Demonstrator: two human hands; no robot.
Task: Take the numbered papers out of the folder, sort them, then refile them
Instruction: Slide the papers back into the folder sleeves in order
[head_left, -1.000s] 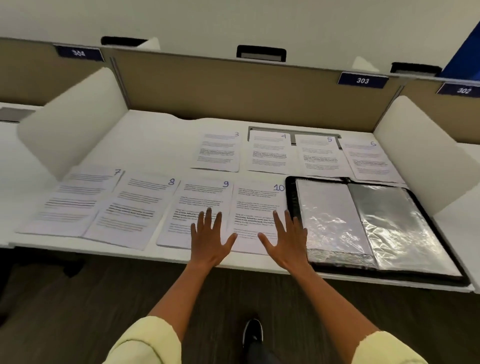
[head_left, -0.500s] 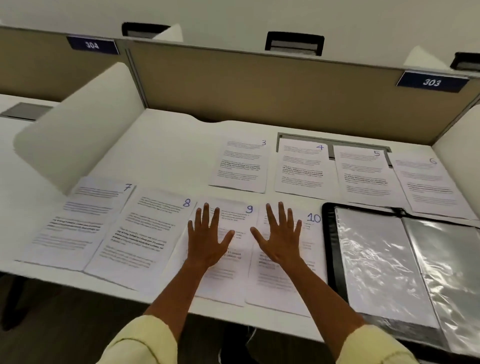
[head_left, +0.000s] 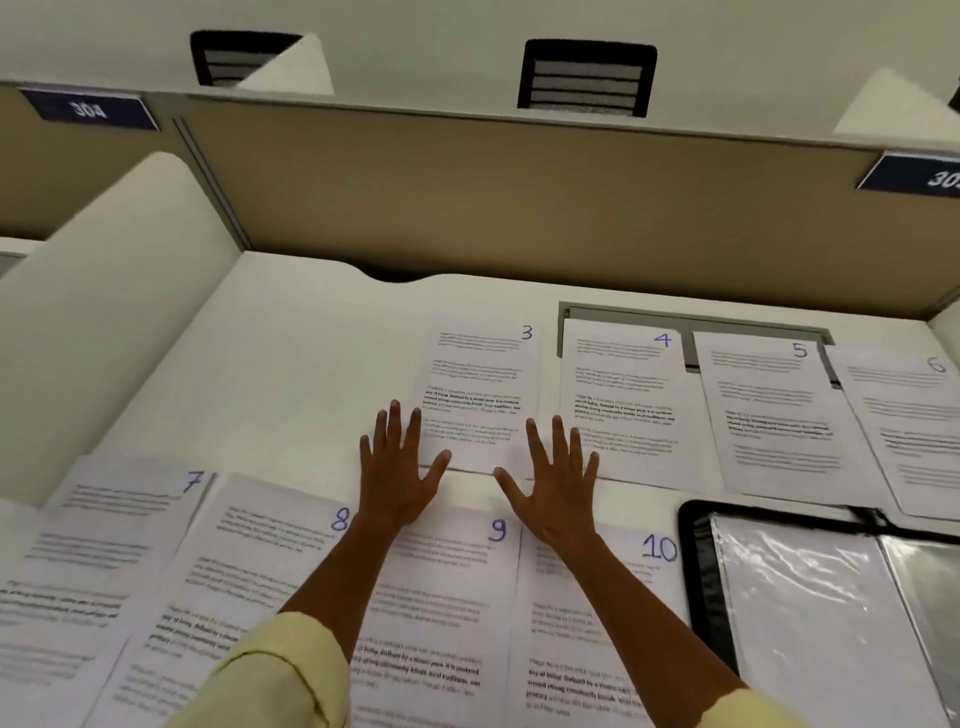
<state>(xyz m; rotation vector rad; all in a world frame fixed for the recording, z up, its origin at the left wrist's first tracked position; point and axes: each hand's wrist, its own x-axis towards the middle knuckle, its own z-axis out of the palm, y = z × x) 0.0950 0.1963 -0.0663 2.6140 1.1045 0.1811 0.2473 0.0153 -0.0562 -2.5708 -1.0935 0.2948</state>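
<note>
White bench (head_left: 291, 364) carries the numbered papers in two rows. Paper 3 (head_left: 475, 395) is the landmark: papers 4 (head_left: 621, 400), 5 (head_left: 774, 410) and 6 (head_left: 914, 426) run off to its right, while 7 (head_left: 98, 561), 8 (head_left: 244, 582), 9 (head_left: 441, 613) and 10 (head_left: 587, 623) lie in the nearer row below it. Right of 10, below 5, sits the open black folder (head_left: 810, 613) with its clear sleeves. Both hands reach toward paper 3's lower edge, left hand (head_left: 397, 470) at its left corner, right hand (head_left: 558, 486) at its right; fingers spread straight, holding nothing.
</note>
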